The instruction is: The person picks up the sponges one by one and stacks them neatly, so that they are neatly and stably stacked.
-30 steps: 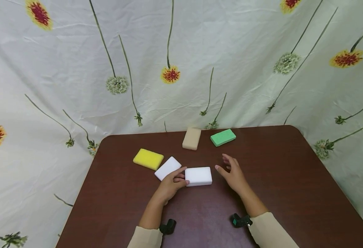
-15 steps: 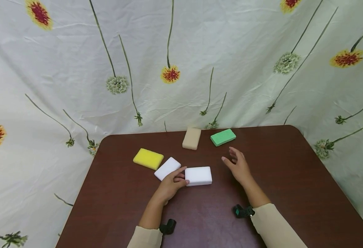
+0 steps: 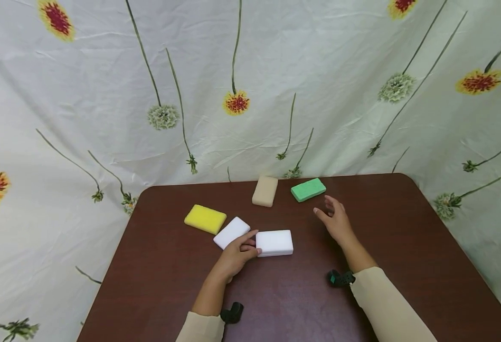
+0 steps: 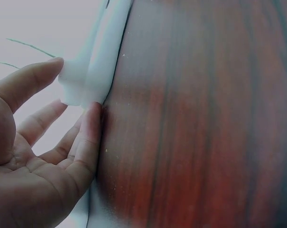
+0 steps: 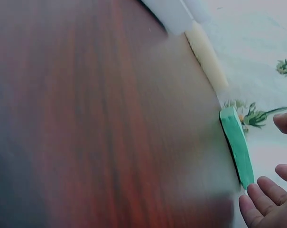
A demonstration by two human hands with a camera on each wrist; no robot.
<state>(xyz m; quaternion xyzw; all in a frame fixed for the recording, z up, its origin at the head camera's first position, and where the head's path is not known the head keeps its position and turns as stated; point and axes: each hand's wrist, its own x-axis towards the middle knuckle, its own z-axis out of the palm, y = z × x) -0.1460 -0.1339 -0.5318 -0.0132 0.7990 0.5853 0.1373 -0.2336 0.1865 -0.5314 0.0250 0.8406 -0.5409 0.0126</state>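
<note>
My left hand holds the left end of a white sponge, thumb at the near corner and index finger at the far one. A seam runs along the side of this white block in the left wrist view. Another white sponge lies angled just beyond that hand, partly covered by it. My right hand hovers over the table with thumb and fingers apart and nothing between them. Nearest to it is a green sponge, which lies off its fingertips; the right wrist view shows the green sponge beside the fingers.
A beige sponge lies by the table's far edge, left of the green one. At left, a yellow sponge lies near the angled white one. Behind the brown table hangs a flowered white cloth.
My right hand has moved away from the white sponge, forward and to the right, up to the green sponge. The left hand and the sponges have stayed in place.
</note>
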